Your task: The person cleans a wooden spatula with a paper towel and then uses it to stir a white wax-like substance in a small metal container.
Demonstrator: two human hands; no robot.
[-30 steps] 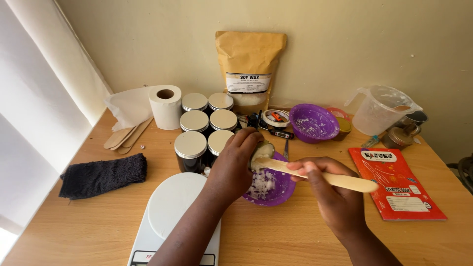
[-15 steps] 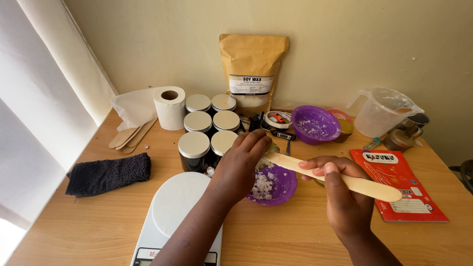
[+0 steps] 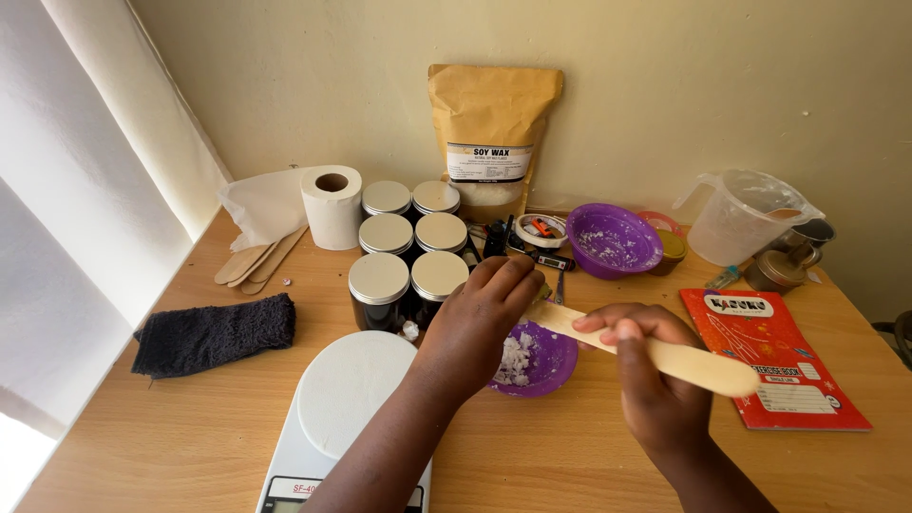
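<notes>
My left hand (image 3: 480,323) reaches over a small purple bowl (image 3: 549,366) holding white wax flakes, its fingertips pinching the far tip of a flat wooden stick (image 3: 665,353). My right hand (image 3: 646,380) grips that stick around its middle, holding it nearly level above the bowl's right side. The bowl sits on the wooden table (image 3: 171,437) just right of a white round kitchen scale (image 3: 347,404). My left forearm crosses over the scale's front corner.
Several dark jars with silver lids (image 3: 410,252) stand behind the scale. A brown wax bag (image 3: 492,142), a second purple bowl (image 3: 613,240), a clear measuring jug (image 3: 746,217), a red exercise book (image 3: 781,356), a paper roll (image 3: 332,206), spare wooden sticks (image 3: 252,261) and a dark cloth (image 3: 217,332) surround them.
The stick has swung lower and more level, its free end moving right. My left fingers have shifted along to its tip over the bowl; the view has tilted slightly.
</notes>
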